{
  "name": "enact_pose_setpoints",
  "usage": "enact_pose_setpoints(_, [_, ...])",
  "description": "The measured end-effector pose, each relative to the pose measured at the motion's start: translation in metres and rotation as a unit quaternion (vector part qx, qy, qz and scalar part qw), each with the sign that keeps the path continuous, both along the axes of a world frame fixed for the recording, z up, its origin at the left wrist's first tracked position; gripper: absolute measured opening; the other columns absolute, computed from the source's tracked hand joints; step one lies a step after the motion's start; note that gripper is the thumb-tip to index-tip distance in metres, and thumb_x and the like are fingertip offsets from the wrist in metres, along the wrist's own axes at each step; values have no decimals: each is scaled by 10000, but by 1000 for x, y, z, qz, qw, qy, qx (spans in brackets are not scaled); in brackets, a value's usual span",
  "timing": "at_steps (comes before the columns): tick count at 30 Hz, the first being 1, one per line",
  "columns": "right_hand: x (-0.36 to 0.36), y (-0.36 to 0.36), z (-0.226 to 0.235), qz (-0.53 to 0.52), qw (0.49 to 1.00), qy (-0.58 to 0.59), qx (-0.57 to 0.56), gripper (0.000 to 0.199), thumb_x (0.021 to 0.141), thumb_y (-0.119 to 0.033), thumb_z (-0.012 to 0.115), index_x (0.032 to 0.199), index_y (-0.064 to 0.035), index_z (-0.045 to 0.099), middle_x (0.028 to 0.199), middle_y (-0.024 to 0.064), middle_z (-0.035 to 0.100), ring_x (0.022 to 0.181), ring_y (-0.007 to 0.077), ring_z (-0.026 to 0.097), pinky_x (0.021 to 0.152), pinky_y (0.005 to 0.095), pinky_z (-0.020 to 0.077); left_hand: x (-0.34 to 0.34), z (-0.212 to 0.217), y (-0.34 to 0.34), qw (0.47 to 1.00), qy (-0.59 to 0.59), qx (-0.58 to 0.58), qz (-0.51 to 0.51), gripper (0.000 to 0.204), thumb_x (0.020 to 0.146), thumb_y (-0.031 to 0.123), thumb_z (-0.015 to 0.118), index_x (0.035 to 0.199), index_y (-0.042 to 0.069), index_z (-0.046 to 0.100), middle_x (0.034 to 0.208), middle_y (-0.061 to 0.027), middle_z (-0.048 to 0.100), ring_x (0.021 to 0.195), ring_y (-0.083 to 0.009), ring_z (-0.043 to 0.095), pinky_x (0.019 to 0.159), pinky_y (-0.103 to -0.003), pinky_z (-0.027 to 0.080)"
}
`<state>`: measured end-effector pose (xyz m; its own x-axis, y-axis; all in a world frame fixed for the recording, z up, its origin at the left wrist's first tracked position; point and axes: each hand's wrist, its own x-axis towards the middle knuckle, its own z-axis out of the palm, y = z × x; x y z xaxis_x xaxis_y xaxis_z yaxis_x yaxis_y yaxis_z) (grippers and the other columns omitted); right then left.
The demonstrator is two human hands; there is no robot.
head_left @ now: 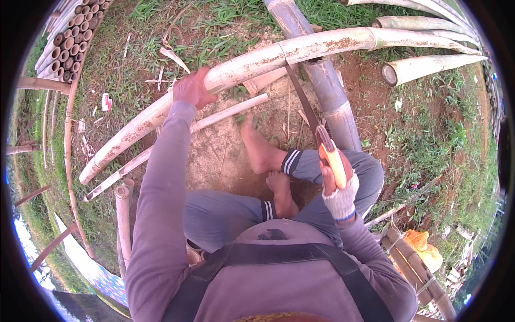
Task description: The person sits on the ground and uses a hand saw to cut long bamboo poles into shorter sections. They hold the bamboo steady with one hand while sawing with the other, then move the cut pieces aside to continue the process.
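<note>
A long pale bamboo pole runs across in front of me, resting over a thicker greyish bamboo log. My left hand is wrapped round the pole, left of the log. In my right hand, which wears a whitish knitted glove, is a handsaw with an orange handle. Its blade slants up and away, and its far end meets the near side of the pole at a dark line. How deep the teeth sit cannot be made out. A thinner split bamboo length lies below the pole.
Stacked bamboo tubes stand at the far left behind a bamboo rail. Cut bamboo poles lie at the far right. Upright tubes are by my left arm. An orange bag sits lower right. My bare feet rest near the log.
</note>
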<state>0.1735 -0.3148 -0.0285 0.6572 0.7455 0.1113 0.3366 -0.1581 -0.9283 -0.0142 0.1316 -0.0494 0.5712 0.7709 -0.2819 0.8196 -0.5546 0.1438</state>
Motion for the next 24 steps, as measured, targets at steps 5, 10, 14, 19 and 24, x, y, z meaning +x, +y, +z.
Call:
enact_pose_setpoints(5, [36,113,-18,-15,978,-210,11,424,1054,-274,748,1357,17,693,1192,204,784,1038,360,783,931,429,613,12,6,-4,1000,3,14,-2,938,693,395,940,1540,224,576,1289,-138,762,1199,-360,736,1060,-486,568])
enact_pose_setpoints(10, [48,185,4,-49,987,-155,8,368,1032,-293,781,1274,-22,726,1104,203,793,970,411,775,850,457,614,12,7,-7,1000,5,11,-15,935,699,405,937,1541,213,580,1287,-145,761,1186,-364,743,1063,-482,572])
enact_pose_setpoints(14, [6,40,3,-11,986,-168,16,480,1028,-174,777,1416,75,644,1240,224,778,1101,343,797,951,413,628,6,13,-7,1000,20,7,3,948,717,410,928,1565,199,562,1319,-144,753,1200,-357,738,1077,-479,572])
enact_pose_setpoints(19, [15,45,-15,-12,986,-167,17,503,1033,-250,759,1417,56,646,1192,223,784,1020,372,796,885,441,633,13,11,-5,1000,14,27,-5,948,709,415,932,1558,205,566,1291,-161,759,1175,-361,749,1050,-488,582])
enact_pose_setpoints(24, [68,207,-28,-68,978,-196,36,434,1018,-325,794,1352,-58,720,976,238,788,912,419,784,780,438,623,26,17,-10,999,39,16,-8,948,714,419,926,1561,198,561,1281,-161,765,1164,-355,755,1057,-480,585])
